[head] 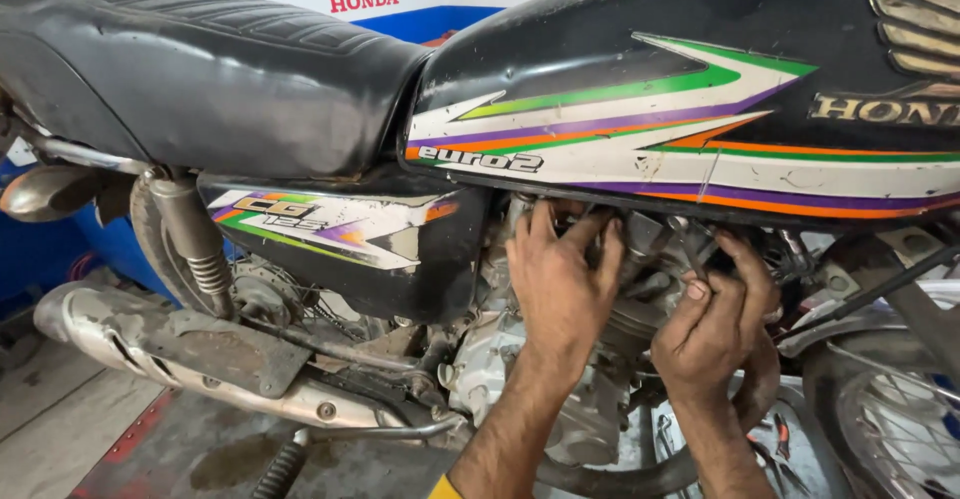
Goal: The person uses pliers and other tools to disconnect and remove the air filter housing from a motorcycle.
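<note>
Under the glossy black metal fuel tank (pixel 640 29) with its green, purple and orange striped decal (pixel 640 129), the left hand (pixel 560 284) presses spread fingers against the grey engine (pixel 500 359) while the right hand (pixel 712 319) pinches a thin dark cable (pixel 688 244).

Both hands (pixel 560 279) reach under the fuel tank (pixel 640 69), right of the seat (pixel 200 69).

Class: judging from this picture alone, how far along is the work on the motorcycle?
Done: nothing looks removed; the seat, tank and side cover are in place. In hand: the left hand and right hand reach into the engine area beneath the tank, fingers on parts there; what they grip is unclear. Left: cannot be told; nothing lies detached in view.
</note>
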